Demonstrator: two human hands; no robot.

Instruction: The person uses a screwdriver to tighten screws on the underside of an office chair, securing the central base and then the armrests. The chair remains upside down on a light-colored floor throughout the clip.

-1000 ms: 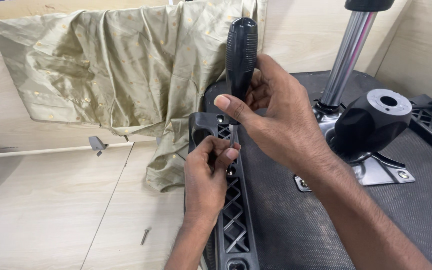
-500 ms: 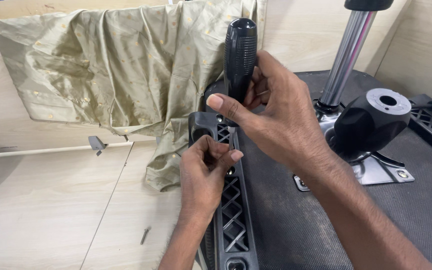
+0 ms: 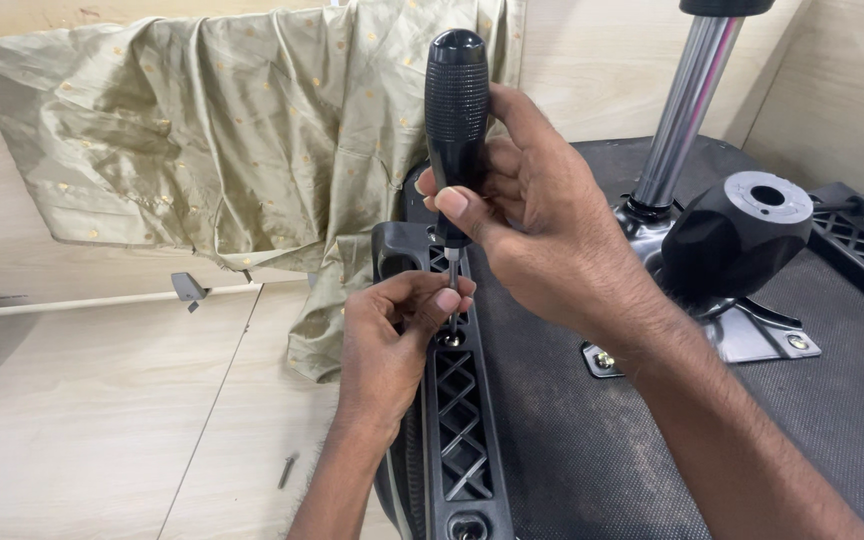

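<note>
L hand (image 3: 392, 335) fingers (image 3: 430, 300) pinched together round the thin metal shaft of the screwdriver (image 3: 455, 120), right at the tip, where it meets a screw (image 3: 449, 340) set in the black lattice armrest bracket (image 3: 460, 420). R hand (image 3: 527, 225) wrapped tight on the black ribbed handle, thumb across the front, tool held upright.

Risks, as I judge them: bit looks only just seated, so a tilt of the handle could make it cam out & chew the screw head, or jump onto the L fingertips, which sit v. close to the tip. Too little downward push = same slip. Screw is small & partly hidden by the fingers; can't tell if it's started straight, so cross-threading poss.

Further out: bracket lies along the edge of the upturned chair seat (image 3: 592, 440), dusty black underside, w/ chrome gas column (image 3: 682, 105) & black mechanism housing (image 3: 737, 235) to the R. A loose screw (image 3: 287, 470) lies on the wood floor (image 3: 82, 420), near the L forearm; easy to kick away. Olive-gold cloth (image 3: 212, 140) hangs behind.
</note>
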